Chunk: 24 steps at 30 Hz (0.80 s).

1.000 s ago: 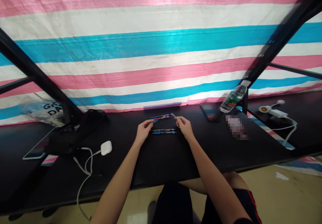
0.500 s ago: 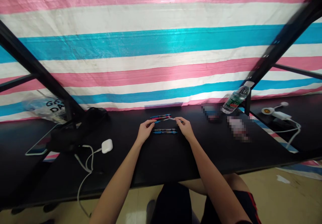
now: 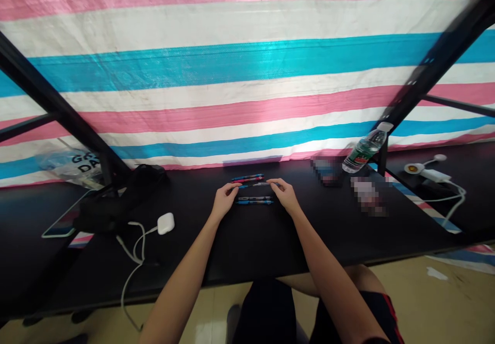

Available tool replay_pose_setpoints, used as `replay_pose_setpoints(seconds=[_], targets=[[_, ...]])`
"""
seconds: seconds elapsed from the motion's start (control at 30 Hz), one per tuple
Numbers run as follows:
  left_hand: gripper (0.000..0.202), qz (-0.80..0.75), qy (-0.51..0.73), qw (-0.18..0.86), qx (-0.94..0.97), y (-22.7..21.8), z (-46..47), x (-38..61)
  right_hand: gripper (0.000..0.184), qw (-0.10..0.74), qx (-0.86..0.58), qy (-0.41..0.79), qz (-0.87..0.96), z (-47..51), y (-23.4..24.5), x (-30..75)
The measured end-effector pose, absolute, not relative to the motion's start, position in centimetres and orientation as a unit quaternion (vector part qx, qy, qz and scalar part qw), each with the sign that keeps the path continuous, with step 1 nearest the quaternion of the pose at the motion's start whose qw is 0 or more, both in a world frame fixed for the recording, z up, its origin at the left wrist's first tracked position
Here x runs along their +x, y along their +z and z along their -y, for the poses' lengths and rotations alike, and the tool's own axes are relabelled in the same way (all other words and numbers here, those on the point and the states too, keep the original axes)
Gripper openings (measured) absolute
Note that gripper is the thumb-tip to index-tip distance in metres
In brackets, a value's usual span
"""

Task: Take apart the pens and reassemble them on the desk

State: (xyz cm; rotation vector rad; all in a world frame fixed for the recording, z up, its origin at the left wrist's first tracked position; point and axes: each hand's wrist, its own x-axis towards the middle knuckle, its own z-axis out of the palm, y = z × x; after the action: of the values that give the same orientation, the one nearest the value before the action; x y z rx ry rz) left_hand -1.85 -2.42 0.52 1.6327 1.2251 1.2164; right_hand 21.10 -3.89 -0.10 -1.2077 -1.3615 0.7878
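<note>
A slim pen (image 3: 253, 184) spans the gap between my hands, just above the black table. My left hand (image 3: 225, 198) pinches its left end, which is blue. The fingertips of my right hand (image 3: 285, 194) are closed on the other end, beside a pale section; whether the pen is in one piece I cannot tell. Behind it lie a blue pen (image 3: 251, 177) and a red pen (image 3: 235, 181), partly hidden. Nearer to me, a grey patterned pen (image 3: 255, 198) and another blue pen (image 3: 253, 202) lie side by side.
At left are a white earphone case (image 3: 166, 224) with cables, a black bag (image 3: 104, 210) and a phone (image 3: 64, 223). A water bottle (image 3: 365, 150) stands at the back right near blurred items. A striped sheet (image 3: 247, 91) hangs behind the black table (image 3: 255, 246).
The pale section at the right side of the held pen was angled against the blue part and now lines up with it. Both hands have barely moved.
</note>
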Motion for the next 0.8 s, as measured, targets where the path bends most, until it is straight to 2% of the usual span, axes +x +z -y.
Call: replay_pose_setpoints(seconds=[0.33, 0.63, 0.8], targets=[[0.039, -0.465, 0.498, 0.433, 0.59, 1.09, 2.76, -1.48, 0.029, 0.617, -0.448, 0.44, 0.475, 3.22, -0.84, 20.58], [0.047, -0.472, 0.502, 0.438, 0.578, 1.37, 2.88, -1.4, 0.029, 0.592, -0.428, 0.465, 0.5, 3.64, -0.44, 20.33], [0.037, -0.456, 0.506, 0.434, 0.59, 1.15, 2.74, -1.52, 0.029, 0.585, -0.45, 0.454, 0.498, 3.68, -0.46, 20.42]])
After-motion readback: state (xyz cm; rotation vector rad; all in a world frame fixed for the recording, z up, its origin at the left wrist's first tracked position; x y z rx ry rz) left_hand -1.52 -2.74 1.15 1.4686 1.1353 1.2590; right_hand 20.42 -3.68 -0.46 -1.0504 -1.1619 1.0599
